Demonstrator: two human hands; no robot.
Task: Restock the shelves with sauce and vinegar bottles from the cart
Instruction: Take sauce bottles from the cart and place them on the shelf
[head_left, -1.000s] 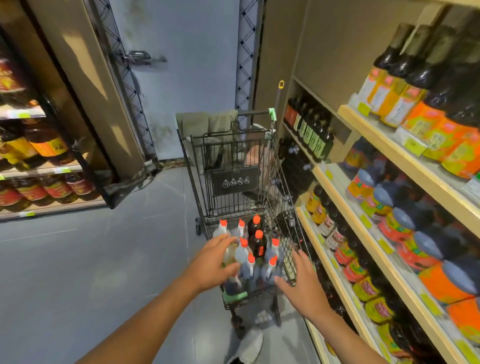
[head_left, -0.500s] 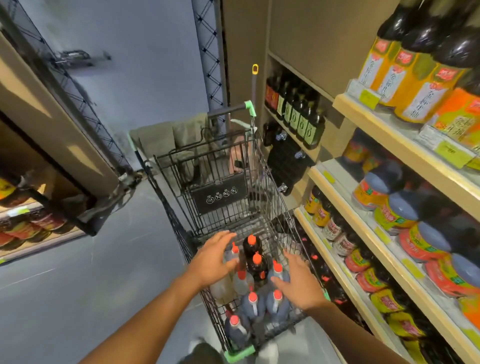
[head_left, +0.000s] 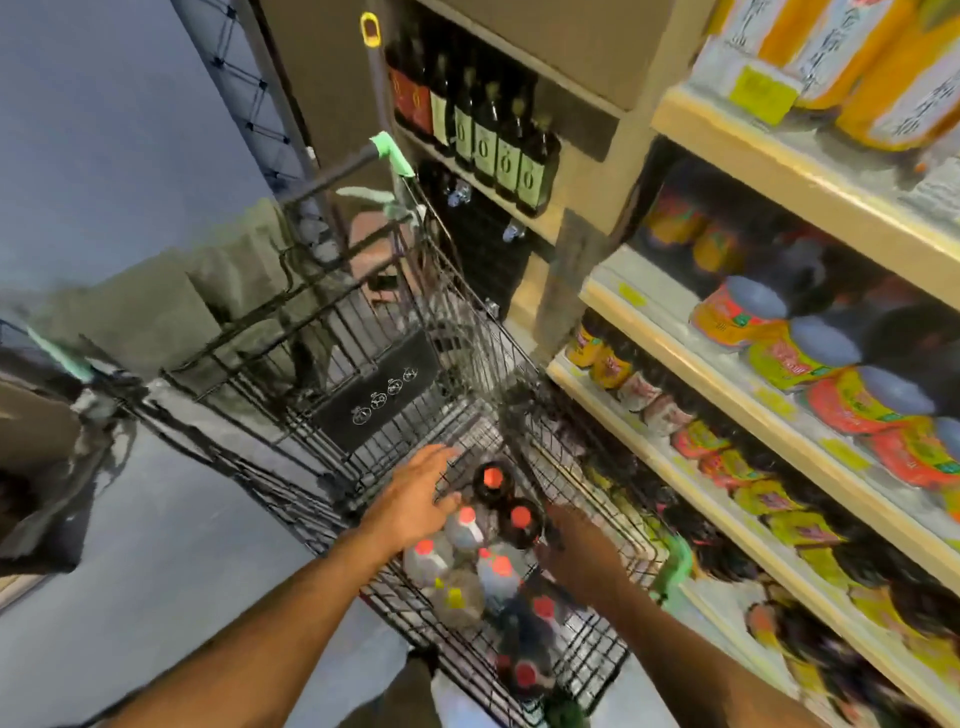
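Note:
A black wire cart (head_left: 467, 312) stands beside the shelves and holds several orange-capped bottles. Two are dark sauce bottles (head_left: 491, 480), the others are clear vinegar bottles (head_left: 465, 526) nearer to me. My left hand (head_left: 415, 493) is over the clear bottles with its fingers stretched out; its thumb lies beside a cap. Just right of the second dark bottle (head_left: 520, 520), my right hand (head_left: 576, 553) reaches down into the cart. It is blurred and its fingertips are hidden, so its grip is unclear.
Wooden shelves (head_left: 727, 470) on the right carry rows of orange- and yellow-labelled bottles. Dark bottles with green labels (head_left: 493, 148) stand on a far shelf behind the cart. A green bumper (head_left: 675, 566) marks the cart's near right corner. Grey floor (head_left: 156, 545) lies to the left.
My view has come closer and tilted down over the cart. Both hands have sunk lower among the bottles, the right one moving in beside the dark bottles.

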